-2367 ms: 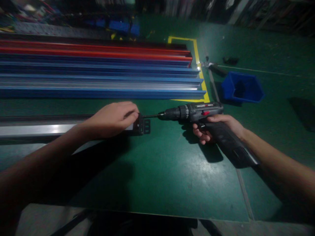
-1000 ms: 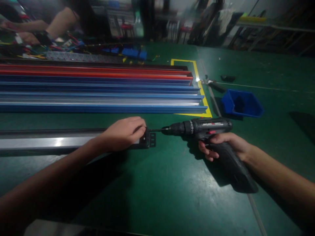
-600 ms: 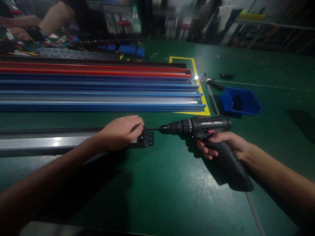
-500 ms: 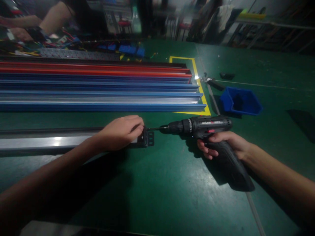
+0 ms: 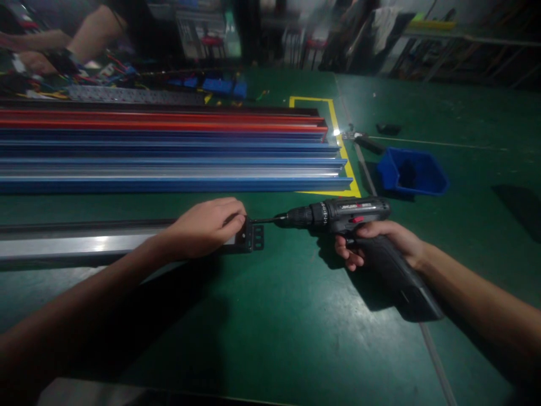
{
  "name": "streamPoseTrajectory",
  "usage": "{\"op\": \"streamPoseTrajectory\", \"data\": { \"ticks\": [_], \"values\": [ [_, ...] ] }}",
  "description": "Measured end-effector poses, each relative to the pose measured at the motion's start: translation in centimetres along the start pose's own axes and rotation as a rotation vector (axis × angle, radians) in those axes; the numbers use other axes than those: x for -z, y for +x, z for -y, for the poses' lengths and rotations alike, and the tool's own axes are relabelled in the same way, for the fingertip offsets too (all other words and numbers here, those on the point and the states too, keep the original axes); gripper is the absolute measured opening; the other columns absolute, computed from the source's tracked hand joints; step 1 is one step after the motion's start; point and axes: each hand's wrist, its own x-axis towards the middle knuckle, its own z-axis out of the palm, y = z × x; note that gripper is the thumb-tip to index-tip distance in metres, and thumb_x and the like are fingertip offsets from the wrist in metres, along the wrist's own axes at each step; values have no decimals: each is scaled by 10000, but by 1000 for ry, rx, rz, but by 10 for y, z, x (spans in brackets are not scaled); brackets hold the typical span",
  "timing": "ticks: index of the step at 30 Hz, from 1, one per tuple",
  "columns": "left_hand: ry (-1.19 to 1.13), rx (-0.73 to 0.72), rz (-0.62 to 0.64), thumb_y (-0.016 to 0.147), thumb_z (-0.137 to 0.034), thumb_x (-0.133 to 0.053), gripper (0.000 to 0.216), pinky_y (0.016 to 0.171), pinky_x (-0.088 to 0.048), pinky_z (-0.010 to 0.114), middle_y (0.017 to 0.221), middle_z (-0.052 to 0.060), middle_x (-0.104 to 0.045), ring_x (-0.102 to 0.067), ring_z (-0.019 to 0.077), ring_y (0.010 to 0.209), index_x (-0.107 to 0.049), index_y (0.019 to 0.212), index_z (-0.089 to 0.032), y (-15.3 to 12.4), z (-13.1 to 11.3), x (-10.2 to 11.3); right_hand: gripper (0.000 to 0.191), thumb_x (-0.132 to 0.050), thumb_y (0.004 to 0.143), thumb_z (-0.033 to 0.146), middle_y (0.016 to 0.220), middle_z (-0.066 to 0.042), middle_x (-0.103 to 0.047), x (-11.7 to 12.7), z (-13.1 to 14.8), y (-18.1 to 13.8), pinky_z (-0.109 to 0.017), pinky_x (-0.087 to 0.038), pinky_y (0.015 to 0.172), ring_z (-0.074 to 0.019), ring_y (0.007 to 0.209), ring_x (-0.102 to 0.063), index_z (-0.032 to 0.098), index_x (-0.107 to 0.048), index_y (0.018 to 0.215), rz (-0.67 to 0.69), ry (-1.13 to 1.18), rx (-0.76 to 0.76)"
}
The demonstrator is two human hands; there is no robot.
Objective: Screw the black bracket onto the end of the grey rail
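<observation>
My right hand [image 5: 376,242] is wrapped round the grip of a black cordless drill [image 5: 355,213], which points left. Its long thin bit [image 5: 264,220] reaches the black end cap [image 5: 249,239] of a long metal profile [image 5: 84,242]. A small slotted bracket [image 5: 258,237] sticks out from that cap. My left hand [image 5: 207,228] lies over the profile's end, its fingers closed around the end by the cap. Whether a screw sits at the bit's tip is too small to tell.
Blue profiles [image 5: 169,185] and a red profile [image 5: 169,120] lie behind, within yellow tape [image 5: 336,121]. At the right stand a blue bin [image 5: 412,172] and a dark-handled tool [image 5: 366,141]. Another person's arm [image 5: 95,36] is at the back left, near coloured wires.
The drill's body has shifted slightly and its handle end swung a little to the right, with the bit still at the end cap. My left hand has stayed in place.
</observation>
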Motion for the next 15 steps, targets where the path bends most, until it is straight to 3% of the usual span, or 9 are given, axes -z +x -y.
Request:
{"op": "streamPoseTrajectory", "data": {
  "ticks": [15],
  "values": [
    [18, 6, 1, 1029, -439, -348, 371, 828, -427, 364, 1022, 64, -665, -614, 236, 942, -637, 1003, -208, -1, 0, 1, 374, -595, 930, 293, 1068, -186, -730, 4, -1, 0, -364, -598, 904, -219, 897, -734, 14, -705, 1153, 39, -23, 20]
  ]
}}
